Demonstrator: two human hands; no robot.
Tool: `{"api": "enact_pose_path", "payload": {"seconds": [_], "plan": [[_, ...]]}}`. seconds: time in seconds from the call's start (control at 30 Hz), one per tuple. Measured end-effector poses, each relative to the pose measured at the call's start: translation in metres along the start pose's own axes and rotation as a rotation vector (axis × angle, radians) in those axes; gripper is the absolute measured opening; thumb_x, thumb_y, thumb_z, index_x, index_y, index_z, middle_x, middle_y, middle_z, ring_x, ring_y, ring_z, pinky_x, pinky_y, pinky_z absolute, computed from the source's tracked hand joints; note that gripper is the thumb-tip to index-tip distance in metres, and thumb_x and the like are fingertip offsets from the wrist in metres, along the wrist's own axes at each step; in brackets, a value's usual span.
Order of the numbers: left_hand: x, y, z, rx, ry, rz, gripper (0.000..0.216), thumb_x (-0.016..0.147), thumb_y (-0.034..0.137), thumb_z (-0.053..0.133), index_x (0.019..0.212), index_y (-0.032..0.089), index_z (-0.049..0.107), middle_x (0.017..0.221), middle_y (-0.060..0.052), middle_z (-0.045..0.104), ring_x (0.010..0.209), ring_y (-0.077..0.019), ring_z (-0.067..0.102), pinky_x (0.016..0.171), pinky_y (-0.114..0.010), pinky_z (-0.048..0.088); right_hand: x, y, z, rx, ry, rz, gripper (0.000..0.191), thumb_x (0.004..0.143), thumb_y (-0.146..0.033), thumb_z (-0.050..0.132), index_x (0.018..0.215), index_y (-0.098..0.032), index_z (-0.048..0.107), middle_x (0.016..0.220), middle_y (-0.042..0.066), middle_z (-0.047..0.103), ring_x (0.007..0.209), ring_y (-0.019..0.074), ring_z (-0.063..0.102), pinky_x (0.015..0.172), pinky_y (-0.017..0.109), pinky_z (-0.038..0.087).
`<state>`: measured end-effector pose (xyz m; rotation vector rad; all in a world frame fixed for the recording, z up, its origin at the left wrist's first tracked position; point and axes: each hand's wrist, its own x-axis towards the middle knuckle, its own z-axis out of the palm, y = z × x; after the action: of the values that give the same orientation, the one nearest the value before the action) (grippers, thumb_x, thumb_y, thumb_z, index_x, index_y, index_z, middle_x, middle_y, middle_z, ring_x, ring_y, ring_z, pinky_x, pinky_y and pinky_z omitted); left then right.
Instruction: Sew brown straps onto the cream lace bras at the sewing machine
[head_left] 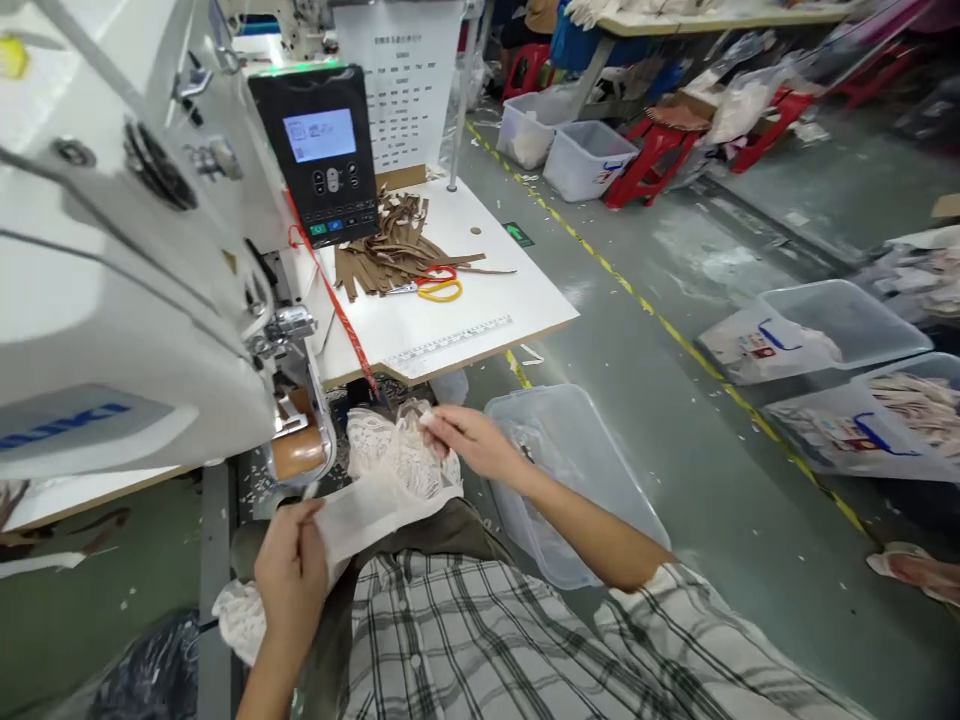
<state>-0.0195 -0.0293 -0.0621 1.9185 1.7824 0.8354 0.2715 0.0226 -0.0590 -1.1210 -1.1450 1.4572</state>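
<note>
A cream lace bra lies over my lap, its lace cups toward the sewing machine and a smooth pale band stretched toward me. My left hand is closed on the band's left end, below the machine's sewing arm. With thumb and fingers pinched, my right hand grips the bra's edge by the far cup, where a small white bit shows at the fingertips. More cream lace fabric hangs beside my left wrist. The sewing machine stands close on the left, its needle area near the bra.
On the white table lie brown strips, scissors and a printed ruler beside a control panel. A clear plastic bin stands on the floor at my right. Further bins and red stools stand beyond the yellow line.
</note>
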Motion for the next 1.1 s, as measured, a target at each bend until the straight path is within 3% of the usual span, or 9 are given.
{"api": "enact_pose_path", "payload": {"seconds": [0.07,0.13,0.3,0.43,0.6,0.77,0.9,0.97,1.1], "plan": [[-0.001,0.03,-0.02,-0.107,-0.134,0.151,0.024,0.096,0.027,0.043,0.105,0.024,0.065,0.091,-0.004,0.066,0.078,-0.0173,0.062,0.069,-0.028,0.048,-0.01,-0.014,0.023,-0.277,-0.29,-0.065,0.035,0.098,-0.042,0.048,0.082,-0.016,0.065,0.066,-0.001,0.061,0.056,0.0091,0.054,0.059,0.022,0.041],[0.004,0.055,-0.037,-0.131,-0.23,0.193,0.026,0.095,0.028,0.049,0.116,0.025,0.064,0.084,-0.002,0.064,0.066,-0.0139,0.058,0.059,-0.025,0.045,-0.014,-0.027,0.041,-0.451,-0.506,-0.147,0.038,0.102,-0.041,0.038,0.089,-0.017,0.065,0.07,0.0,0.062,0.061,0.0104,0.055,0.064,0.023,0.04],[0.016,0.066,-0.051,-0.124,-0.477,0.214,0.021,0.094,0.034,0.056,0.107,0.022,0.067,0.076,0.0,0.062,0.063,-0.012,0.055,0.055,-0.022,0.04,-0.015,-0.039,0.065,-0.613,-0.757,-0.211,0.038,0.102,-0.037,0.037,0.086,-0.015,0.064,0.076,0.002,0.062,0.068,0.0129,0.053,0.064,0.024,0.037],[0.009,0.055,-0.044,-0.077,-0.427,0.167,0.02,0.097,0.029,0.049,0.086,0.02,0.063,0.07,0.001,0.059,0.06,-0.0109,0.053,0.052,-0.021,0.036,-0.018,-0.031,0.07,-0.516,-0.649,-0.108,0.025,0.096,-0.037,0.053,0.094,-0.017,0.068,0.081,0.001,0.066,0.072,0.0119,0.057,0.066,0.023,0.039],[0.001,0.052,-0.035,0.014,-0.267,0.243,0.019,0.096,0.025,0.049,0.083,0.018,0.06,0.071,0.0,0.06,0.062,-0.0112,0.055,0.055,-0.022,0.037,-0.025,-0.021,0.079,-0.443,-0.393,-0.124,0.012,0.088,-0.027,0.063,0.091,-0.019,0.071,0.078,0.001,0.063,0.073,0.0117,0.055,0.065,0.022,0.038],[0.005,0.046,-0.04,-0.082,-0.385,0.186,0.019,0.098,0.026,0.048,0.101,0.021,0.066,0.086,-0.001,0.071,0.071,-0.0107,0.063,0.059,-0.019,0.043,-0.02,-0.015,0.08,-0.226,-0.245,0.02,0.012,0.082,-0.027,0.064,0.079,-0.016,0.066,0.059,-0.006,0.04,0.054,0.0073,0.035,0.052,0.022,0.029],[0.008,0.043,-0.053,-0.11,-0.458,0.132,0.022,0.098,0.027,0.047,0.115,0.024,0.06,0.09,0.001,0.072,0.069,-0.0104,0.063,0.057,-0.019,0.043,-0.012,-0.011,0.076,-0.143,-0.373,0.106,0.012,0.08,-0.026,0.062,0.075,-0.015,0.062,0.057,-0.007,0.037,0.052,0.0066,0.032,0.05,0.021,0.027],[0.009,0.043,-0.059,-0.098,-0.488,0.136,0.016,0.098,0.028,0.046,0.107,0.023,0.058,0.081,0.002,0.069,0.062,-0.0104,0.059,0.052,-0.02,0.04,-0.012,-0.01,0.078,-0.233,-0.453,-0.018,0.006,0.078,-0.02,0.061,0.075,-0.016,0.065,0.062,-0.004,0.046,0.057,0.0079,0.042,0.054,0.021,0.034],[0.012,0.047,-0.063,-0.061,-0.5,0.185,0.008,0.097,0.026,0.046,0.096,0.023,0.054,0.074,0.004,0.064,0.055,-0.0093,0.051,0.05,-0.021,0.035,-0.017,-0.014,0.085,-0.403,-0.594,-0.366,0.01,0.08,-0.015,0.06,0.085,-0.017,0.069,0.1,0.005,0.063,0.086,0.0125,0.059,0.074,0.023,0.045]]}}
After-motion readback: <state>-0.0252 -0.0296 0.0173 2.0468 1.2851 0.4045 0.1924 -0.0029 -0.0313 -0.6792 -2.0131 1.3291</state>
